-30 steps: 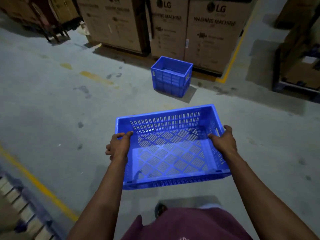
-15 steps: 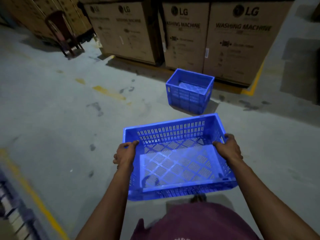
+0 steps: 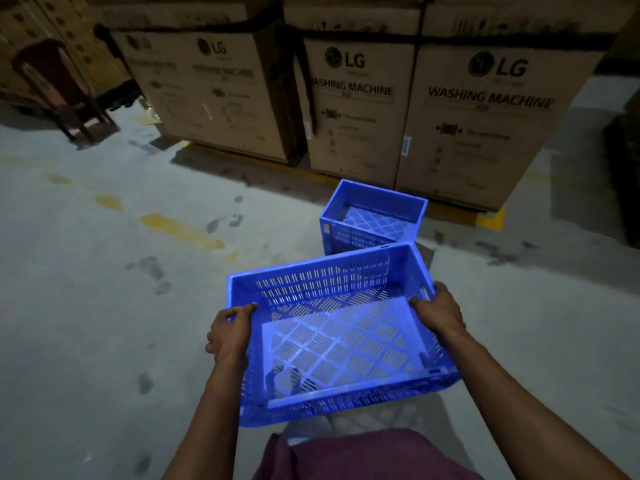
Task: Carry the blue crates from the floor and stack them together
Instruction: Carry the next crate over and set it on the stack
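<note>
I carry an empty blue slatted crate [image 3: 332, 341] in front of my body, off the floor. My left hand [image 3: 230, 332] grips its left rim, thumb inside and fingers curled round the outside. My right hand [image 3: 440, 313] grips the right rim the same way. A second blue crate [image 3: 372, 216] stands on the floor just beyond the carried one, close in front of the cardboard boxes. It looks taller, as if more than one crate is stacked there; its near lower side is hidden behind the crate I hold.
Large cardboard washing machine boxes [image 3: 356, 105] form a wall right behind the floor crate. A dark wooden chair [image 3: 59, 88] stands at the far left. Worn yellow floor markings [image 3: 180, 230] cross the grey concrete floor [image 3: 86, 323]. Something dark stands at the right edge [image 3: 623, 174].
I have walked forward with the crate in both hands. The floor crate and the cardboard boxes are now much nearer, and the carried crate overlaps the floor crate's near side.
</note>
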